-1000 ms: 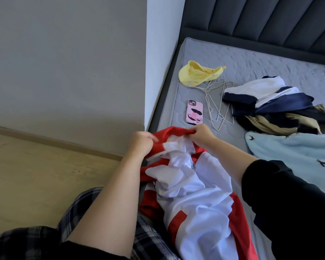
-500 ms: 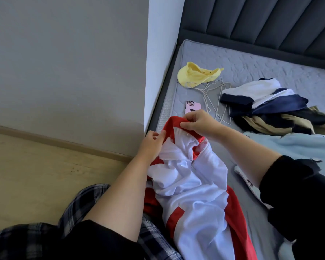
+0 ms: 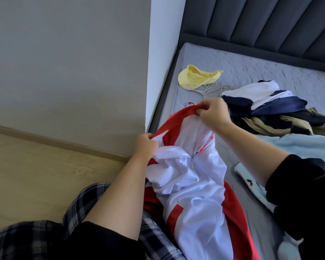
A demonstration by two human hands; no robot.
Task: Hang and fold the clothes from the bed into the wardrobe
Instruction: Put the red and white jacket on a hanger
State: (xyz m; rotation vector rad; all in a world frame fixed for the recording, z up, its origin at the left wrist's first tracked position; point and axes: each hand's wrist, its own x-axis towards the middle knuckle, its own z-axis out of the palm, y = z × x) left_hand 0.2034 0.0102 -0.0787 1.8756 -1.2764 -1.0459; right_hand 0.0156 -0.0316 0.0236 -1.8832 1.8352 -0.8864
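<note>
**Both hands hold the red and white jacket at the bed's left edge**

In the head view we see a red and white zip jacket [image 3: 191, 184] draped from the near left edge of the bed [image 3: 251, 68] down toward our lap. Our left hand [image 3: 145, 147] has its fingers curled round a bunched fold of the jacket's left front, just beside the white zipper. Our right hand [image 3: 213, 113] is farther and higher, pinching the red collar between thumb and fingers. The fabric between the two hands is stretched open, so the white lining shows.

Beyond the right hand, a pink phone [image 3: 190, 104] shows only its corner on the mattress. Farther off lies a yellow cap [image 3: 195, 76], with pale wire hangers [image 3: 214, 89] touching its near side. To the right of the hangers sits a loose pile of clothes [image 3: 270, 113] in navy, white and khaki. Near that pile, a light blue garment [image 3: 298, 147] is spread flat and reaches under our black sleeve [image 3: 308, 194].

A dark padded headboard [image 3: 261, 25] runs along the far side of the bed. On the left we see a grey wall [image 3: 64, 62], a wooden floor [image 3: 36, 175] and our plaid trousers [image 3: 83, 203].
</note>
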